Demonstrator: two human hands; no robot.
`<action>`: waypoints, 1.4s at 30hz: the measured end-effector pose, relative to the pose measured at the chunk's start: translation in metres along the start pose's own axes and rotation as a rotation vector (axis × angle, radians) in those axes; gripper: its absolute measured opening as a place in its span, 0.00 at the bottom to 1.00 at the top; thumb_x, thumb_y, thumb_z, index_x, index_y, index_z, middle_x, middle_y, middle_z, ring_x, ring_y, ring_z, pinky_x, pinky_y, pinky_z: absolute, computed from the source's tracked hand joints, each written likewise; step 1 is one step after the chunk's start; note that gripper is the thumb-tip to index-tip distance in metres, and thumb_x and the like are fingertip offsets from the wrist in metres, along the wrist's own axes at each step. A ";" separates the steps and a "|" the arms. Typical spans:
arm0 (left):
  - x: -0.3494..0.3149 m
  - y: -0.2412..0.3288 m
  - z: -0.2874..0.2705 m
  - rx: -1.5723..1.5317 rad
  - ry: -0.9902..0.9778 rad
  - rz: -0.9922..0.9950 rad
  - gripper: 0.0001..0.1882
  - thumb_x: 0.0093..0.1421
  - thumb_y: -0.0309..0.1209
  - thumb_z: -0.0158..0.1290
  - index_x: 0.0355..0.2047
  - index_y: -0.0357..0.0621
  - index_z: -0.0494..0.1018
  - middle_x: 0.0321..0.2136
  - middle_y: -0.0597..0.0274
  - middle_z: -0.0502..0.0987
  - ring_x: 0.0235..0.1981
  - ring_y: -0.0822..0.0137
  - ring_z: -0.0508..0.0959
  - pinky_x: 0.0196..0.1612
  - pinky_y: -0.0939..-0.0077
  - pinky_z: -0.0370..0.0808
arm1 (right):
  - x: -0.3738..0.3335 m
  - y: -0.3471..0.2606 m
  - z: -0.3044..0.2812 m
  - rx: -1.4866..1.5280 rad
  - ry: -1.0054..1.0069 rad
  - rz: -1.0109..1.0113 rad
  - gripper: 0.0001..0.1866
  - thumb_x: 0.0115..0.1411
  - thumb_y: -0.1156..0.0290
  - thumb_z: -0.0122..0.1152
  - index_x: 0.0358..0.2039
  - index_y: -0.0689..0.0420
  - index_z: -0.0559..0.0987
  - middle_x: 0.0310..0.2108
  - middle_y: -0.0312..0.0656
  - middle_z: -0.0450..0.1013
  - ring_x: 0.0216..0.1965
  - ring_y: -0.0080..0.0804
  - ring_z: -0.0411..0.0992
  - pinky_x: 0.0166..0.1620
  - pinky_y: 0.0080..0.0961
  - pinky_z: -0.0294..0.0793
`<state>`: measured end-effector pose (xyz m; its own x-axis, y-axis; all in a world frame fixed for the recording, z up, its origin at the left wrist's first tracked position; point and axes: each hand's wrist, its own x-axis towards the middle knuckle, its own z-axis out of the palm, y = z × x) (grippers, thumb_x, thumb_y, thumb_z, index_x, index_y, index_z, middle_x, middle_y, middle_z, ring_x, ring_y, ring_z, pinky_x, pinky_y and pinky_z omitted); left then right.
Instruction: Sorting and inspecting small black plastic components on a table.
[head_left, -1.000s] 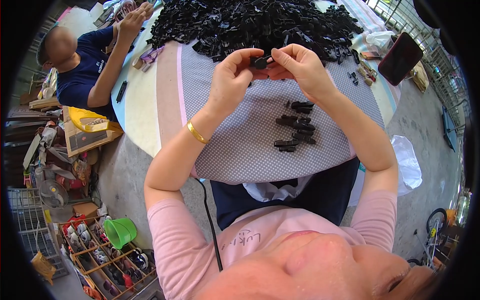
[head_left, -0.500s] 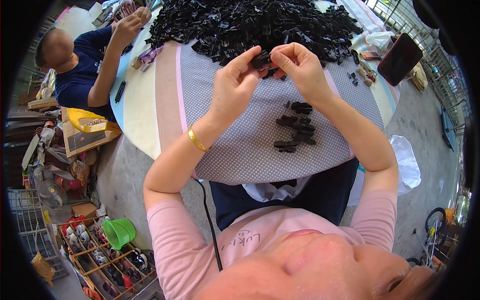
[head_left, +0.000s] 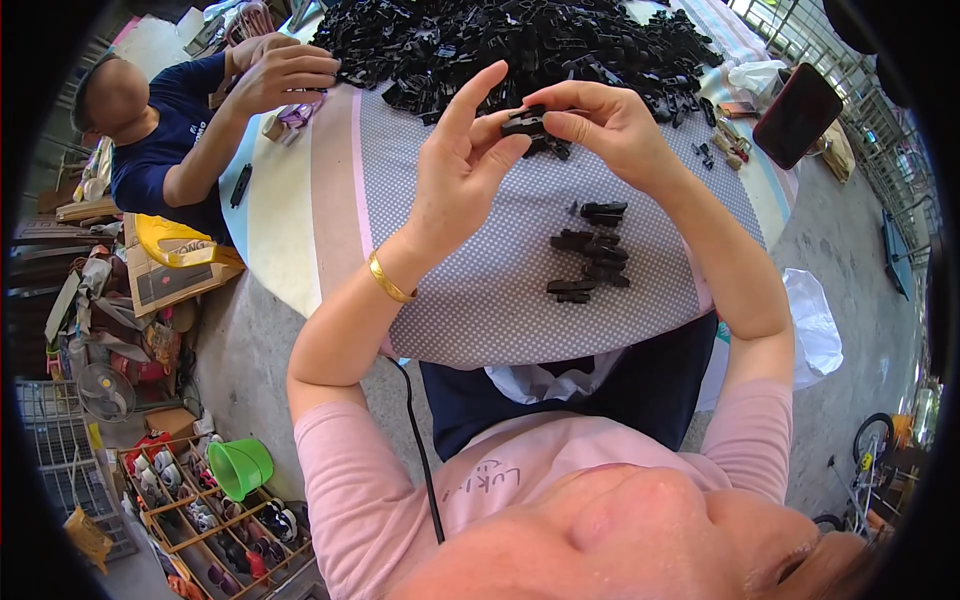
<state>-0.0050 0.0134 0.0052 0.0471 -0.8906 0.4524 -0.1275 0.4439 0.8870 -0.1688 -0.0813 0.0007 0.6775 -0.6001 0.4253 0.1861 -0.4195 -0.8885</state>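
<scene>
Over the near side of the big heap, a small black plastic clip-like piece (head_left: 523, 122) is held between my two hands. My left hand (head_left: 458, 165) has its thumb and lower fingers closed about the piece, with the index finger raised off it. Thumb and fingertips of my right hand (head_left: 612, 135) pinch the piece from the other side. Nearer to me on the dotted cloth lies a small group of similar black pieces (head_left: 590, 250). Beyond my hands spreads the large heap of black plastic pieces (head_left: 520, 50). Finer details of the held piece are too small to make out.
At the left a co-worker (head_left: 165, 140) in a dark blue shirt has both hands over the table (head_left: 275, 225). A dark phone (head_left: 797, 116) stands at the right edge, near a white plastic bag (head_left: 757, 77). A black elongated piece (head_left: 240, 185) lies at the left edge.
My left index finger has lifted off the piece, and the piece shows more between my hands. The co-worker's hands have moved down and toward the heap.
</scene>
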 end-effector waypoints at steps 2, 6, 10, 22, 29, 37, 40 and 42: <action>0.000 0.002 0.001 0.028 -0.003 0.050 0.29 0.55 0.18 0.50 0.57 0.42 0.55 0.37 0.58 0.75 0.33 0.78 0.74 0.33 0.89 0.71 | 0.000 -0.002 -0.001 0.009 0.024 -0.045 0.14 0.54 0.69 0.60 0.41 0.60 0.77 0.34 0.40 0.75 0.36 0.24 0.73 0.40 0.17 0.72; 0.002 0.001 0.000 -0.074 -0.092 -0.051 0.23 0.54 0.19 0.51 0.50 0.39 0.61 0.36 0.59 0.75 0.35 0.76 0.74 0.36 0.86 0.71 | 0.005 0.005 -0.015 0.066 -0.052 0.023 0.17 0.57 0.57 0.56 0.39 0.58 0.78 0.33 0.39 0.75 0.33 0.20 0.73 0.36 0.14 0.72; -0.010 0.005 0.010 0.358 -0.535 -0.018 0.16 0.49 0.21 0.55 0.41 0.40 0.71 0.39 0.55 0.74 0.38 0.66 0.75 0.43 0.77 0.71 | 0.013 0.008 -0.022 -0.077 -0.036 0.259 0.15 0.59 0.60 0.51 0.35 0.59 0.77 0.28 0.37 0.74 0.24 0.21 0.70 0.29 0.19 0.71; 0.016 -0.048 -0.010 0.939 -0.149 0.310 0.10 0.49 0.25 0.56 0.33 0.41 0.75 0.25 0.58 0.74 0.29 0.62 0.74 0.30 0.73 0.72 | -0.008 0.011 0.008 -1.180 -0.091 -0.010 0.09 0.47 0.69 0.58 0.29 0.58 0.77 0.29 0.40 0.72 0.35 0.37 0.71 0.39 0.30 0.72; 0.017 -0.031 -0.012 0.408 0.032 -0.212 0.07 0.57 0.25 0.49 0.34 0.36 0.72 0.29 0.63 0.76 0.26 0.76 0.73 0.30 0.83 0.70 | 0.002 0.012 -0.007 -0.662 0.108 -0.047 0.07 0.53 0.75 0.55 0.33 0.61 0.76 0.29 0.39 0.74 0.29 0.25 0.72 0.33 0.20 0.72; 0.017 -0.027 -0.019 -0.319 -0.098 -0.318 0.06 0.59 0.23 0.47 0.36 0.36 0.70 0.26 0.66 0.73 0.27 0.77 0.72 0.32 0.85 0.71 | 0.001 -0.006 0.003 0.266 -0.056 0.264 0.12 0.58 0.72 0.54 0.42 0.63 0.75 0.28 0.40 0.75 0.27 0.21 0.73 0.33 0.17 0.75; 0.015 -0.031 -0.017 -0.105 -0.088 -0.216 0.06 0.59 0.24 0.47 0.35 0.36 0.70 0.25 0.66 0.73 0.27 0.77 0.72 0.33 0.85 0.70 | 0.001 -0.004 0.006 0.153 -0.046 0.235 0.12 0.58 0.70 0.54 0.41 0.63 0.75 0.30 0.40 0.75 0.28 0.21 0.73 0.33 0.17 0.74; 0.015 -0.032 -0.014 -0.101 -0.016 -0.225 0.07 0.57 0.20 0.46 0.36 0.34 0.71 0.26 0.65 0.74 0.27 0.76 0.73 0.31 0.85 0.70 | 0.000 -0.002 0.009 0.092 -0.013 0.202 0.12 0.57 0.72 0.55 0.40 0.63 0.76 0.29 0.40 0.75 0.28 0.21 0.73 0.32 0.16 0.74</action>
<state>0.0138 -0.0127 -0.0148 0.0472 -0.9692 0.2416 -0.0157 0.2411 0.9704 -0.1627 -0.0748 0.0007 0.7169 -0.6562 0.2353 0.1094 -0.2275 -0.9676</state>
